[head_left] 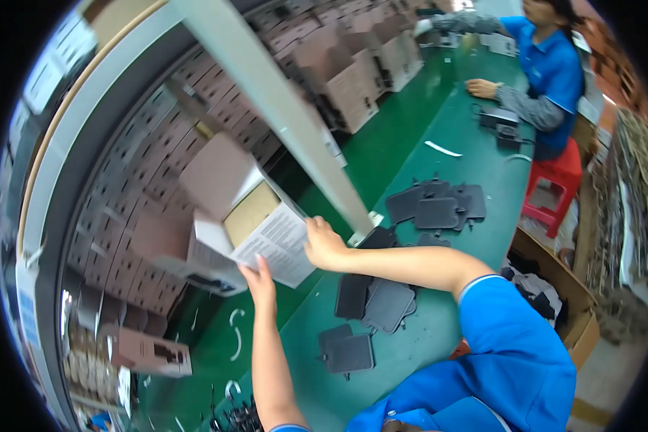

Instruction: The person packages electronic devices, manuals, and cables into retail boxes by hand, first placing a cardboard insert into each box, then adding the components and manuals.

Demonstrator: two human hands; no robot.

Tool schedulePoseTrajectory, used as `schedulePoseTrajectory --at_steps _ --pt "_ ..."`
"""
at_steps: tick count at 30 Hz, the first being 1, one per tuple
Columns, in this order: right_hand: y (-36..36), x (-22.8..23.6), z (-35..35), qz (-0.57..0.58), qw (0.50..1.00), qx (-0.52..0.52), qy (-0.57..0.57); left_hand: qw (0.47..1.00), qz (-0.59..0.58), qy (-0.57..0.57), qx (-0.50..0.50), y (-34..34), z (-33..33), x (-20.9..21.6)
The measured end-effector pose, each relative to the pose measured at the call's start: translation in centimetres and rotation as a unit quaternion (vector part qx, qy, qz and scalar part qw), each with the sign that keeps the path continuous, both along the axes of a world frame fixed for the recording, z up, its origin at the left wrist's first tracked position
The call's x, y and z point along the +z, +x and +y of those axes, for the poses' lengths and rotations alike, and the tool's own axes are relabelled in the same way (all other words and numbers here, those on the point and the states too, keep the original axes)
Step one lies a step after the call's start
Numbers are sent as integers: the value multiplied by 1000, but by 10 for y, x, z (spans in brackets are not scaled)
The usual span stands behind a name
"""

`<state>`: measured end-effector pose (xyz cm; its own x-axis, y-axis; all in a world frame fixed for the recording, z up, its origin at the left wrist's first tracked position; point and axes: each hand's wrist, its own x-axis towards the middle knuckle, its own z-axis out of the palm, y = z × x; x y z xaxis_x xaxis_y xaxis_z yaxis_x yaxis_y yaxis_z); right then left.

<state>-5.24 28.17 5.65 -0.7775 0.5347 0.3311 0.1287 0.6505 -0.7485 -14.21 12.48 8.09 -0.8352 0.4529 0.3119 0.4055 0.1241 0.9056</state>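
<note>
Left of the post's [278,108] foot, an open box [277,241] lies between both hands: the left hand [261,284] grasps its near edge, the right hand [327,245] the side toward the post.

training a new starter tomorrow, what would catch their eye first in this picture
Most likely the open white box near the middle, held between the left hand and right hand. Next, the flat dark grey pieces lying in groups on the green table to its right. Then the bright red stool at upper right, just below a co-worker in blue.
</note>
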Motion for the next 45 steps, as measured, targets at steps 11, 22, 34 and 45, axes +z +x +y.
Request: schedulePoseTrajectory --at_steps 11,22,34,45 --pt "-17 45 60 194 974 107 -44 917 380 -16 119 55 -19 56" --pt "-41 27 45 98 982 88 -136 933 323 -123 100 32 62 52" --pt "10 94 3 196 960 179 90 996 -84 8 -5 -42 -64 82" --pt "-28 135 0 45 971 127 200 991 -45 127 19 -14 -33 81"
